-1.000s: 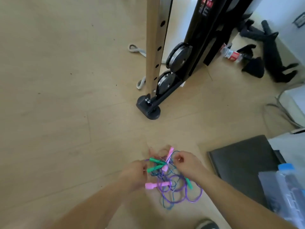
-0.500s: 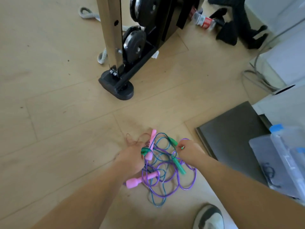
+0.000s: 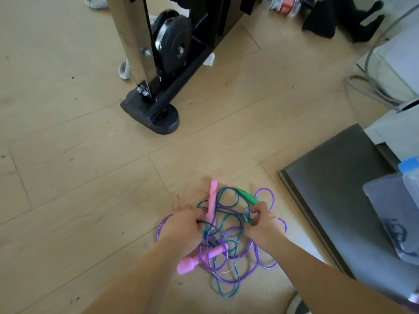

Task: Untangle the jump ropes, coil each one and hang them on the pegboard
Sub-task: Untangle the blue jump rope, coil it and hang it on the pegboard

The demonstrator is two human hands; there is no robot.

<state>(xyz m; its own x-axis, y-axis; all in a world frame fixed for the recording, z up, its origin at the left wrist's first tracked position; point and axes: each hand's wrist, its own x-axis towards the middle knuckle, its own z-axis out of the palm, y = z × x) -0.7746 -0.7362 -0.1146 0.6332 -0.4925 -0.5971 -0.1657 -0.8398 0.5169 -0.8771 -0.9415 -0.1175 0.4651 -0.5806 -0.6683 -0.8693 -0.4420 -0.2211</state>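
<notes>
Left hand (image 3: 183,230) curled round cords (image 3: 223,233) beside the pink handle (image 3: 212,200); right hand (image 3: 264,225) pinches a green handle (image 3: 248,219); pulling apart could cinch the tangle (image 3: 229,264) tighter

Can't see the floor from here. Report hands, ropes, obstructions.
Left hand grips tangled ropes. Right hand pinches green handle. Ropes knotted on floor, none coiled. Stand foot ahead, clear of pile.

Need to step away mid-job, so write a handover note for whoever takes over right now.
Left hand: grips cords inside the tangle on the floor.
Right hand: pinches a green handle.
Ropes: the purple and blue-green cords are looped through each other. One pink handle lies at the far side, another by the left wrist.
Done: nothing separated or coiled.
Left: untangle, coil each rope, hang them.
</notes>
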